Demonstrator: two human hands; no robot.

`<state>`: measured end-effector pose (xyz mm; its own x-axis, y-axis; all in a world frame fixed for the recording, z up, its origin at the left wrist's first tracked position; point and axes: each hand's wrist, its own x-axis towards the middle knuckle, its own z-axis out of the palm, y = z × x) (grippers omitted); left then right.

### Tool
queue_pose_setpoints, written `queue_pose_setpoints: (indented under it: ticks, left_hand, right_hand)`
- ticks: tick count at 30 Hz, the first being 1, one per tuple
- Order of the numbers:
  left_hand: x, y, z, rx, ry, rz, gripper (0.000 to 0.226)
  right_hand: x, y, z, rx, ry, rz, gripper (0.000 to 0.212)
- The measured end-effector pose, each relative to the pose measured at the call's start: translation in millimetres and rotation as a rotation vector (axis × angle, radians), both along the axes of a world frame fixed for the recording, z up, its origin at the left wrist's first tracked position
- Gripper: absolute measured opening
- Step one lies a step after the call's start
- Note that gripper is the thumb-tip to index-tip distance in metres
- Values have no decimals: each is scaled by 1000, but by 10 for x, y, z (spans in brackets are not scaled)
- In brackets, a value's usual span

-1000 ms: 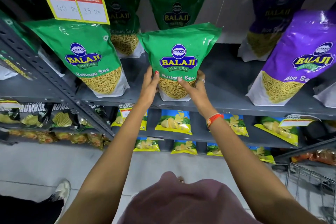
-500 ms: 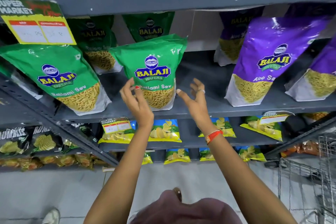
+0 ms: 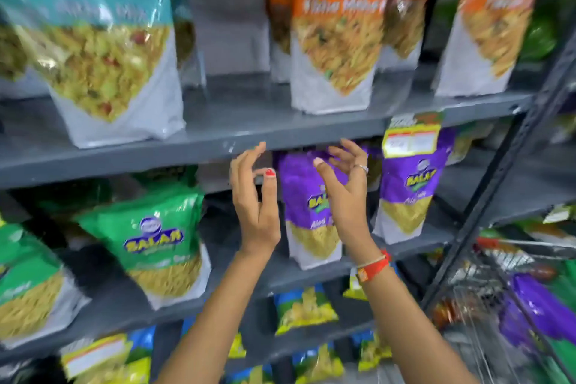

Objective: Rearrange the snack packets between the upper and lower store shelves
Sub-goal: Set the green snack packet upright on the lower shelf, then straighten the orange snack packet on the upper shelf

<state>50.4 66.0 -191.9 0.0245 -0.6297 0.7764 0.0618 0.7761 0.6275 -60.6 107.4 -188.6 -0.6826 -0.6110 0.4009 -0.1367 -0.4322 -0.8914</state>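
Note:
My left hand (image 3: 255, 206) and my right hand (image 3: 346, 193) are raised side by side, empty, fingers spread, just below the front edge of the upper shelf (image 3: 218, 140). Behind my right hand stands a purple Balaji packet (image 3: 307, 196) on the lower shelf (image 3: 314, 271). The green Ratlami Sev packet (image 3: 159, 240) stands on the same shelf to the left, apart from both hands. On the upper shelf stand an orange packet (image 3: 338, 31) and a teal packet (image 3: 103, 47).
A second purple packet (image 3: 408, 190) with a price tag stands right of my hands. More green packets (image 3: 28, 284) are at far left. Small yellow-blue chip bags (image 3: 304, 309) fill the shelves below. A wire cart (image 3: 505, 299) with packets stands at the right, beside the shelf upright (image 3: 486, 196).
My hands let go of the green packet, which stays on the lower shelf, and rose up and right toward the upper shelf's edge. My view tilted upward, showing the orange and teal packets.

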Motion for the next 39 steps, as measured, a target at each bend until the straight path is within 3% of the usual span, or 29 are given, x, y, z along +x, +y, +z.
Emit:
queue_pose_setpoints:
  ticks: [5,8,11,15,16,19,26,35,39]
  left_hand:
    - [-491,-28,787,-188,24,-54,36]
    - [-700,-182,1123,-189,1,-35,37]
    - [-888,-399,1305,-19,3,-4,51]
    - [-1041,-596,1327,142,-98,-36,74]
    - [-1065,-612,1329,160,-96,-99,79]
    - [-1079,-625,1364,201,-79,-233,86]
    - [-1024,-713,1413,238,-53,-316,45]
    - [-1026,-659,1426,250,-36,-296,43]
    - [-1024,-641,1424,245,-39,-303,44]
  right_hand:
    - [-557,20,593,-75,94,-186,35]
    - [-796,29,911,-119,165,-241,38]
    - [-1045,-165,1162,-44,191,-146,49]
    - [-1149,-408,1309,136,211,63,89]
    - [-1146,-425,1308,154,225,100,86]
    - [-1120,-415,1297,148,251,128,45]
    - [-1095,-450,1271,102,268,94,43]
    - [-1133,-423,1286,128,254,141,43]
    - [-1136,-423,1279,141,256,143,57]
